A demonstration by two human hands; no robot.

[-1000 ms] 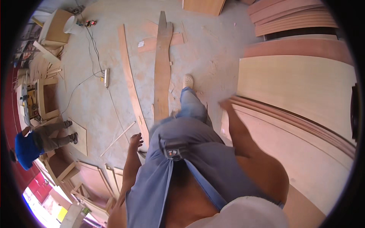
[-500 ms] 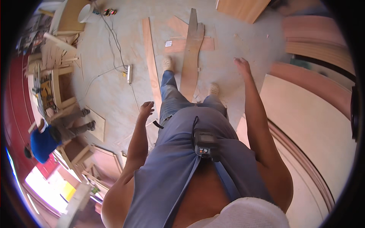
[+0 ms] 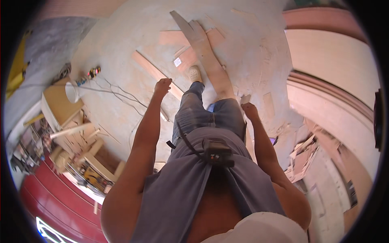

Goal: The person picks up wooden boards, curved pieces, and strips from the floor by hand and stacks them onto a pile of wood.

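Walking over a dusty concrete floor (image 3: 251,52) strewn with wood offcuts, both hands empty.

Left hand (image 3: 163,86) curled into a loose fist, gripping nothing, hanging just above a narrow wood strip (image 3: 156,75) on the floor. Right hand (image 3: 250,109) likewise loosely closed and empty, just beside a long plank (image 3: 210,60) running ahead past the shoe (image 3: 195,74). Stacked plywood sheets (image 3: 332,60) well off to the right; scrap pile (image 3: 304,156) behind the right hand.

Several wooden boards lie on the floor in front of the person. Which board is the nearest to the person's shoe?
The long board running from the top centre toward the right hand. It passes right beside the shoe; the narrower strip near the left hand lies farther off.
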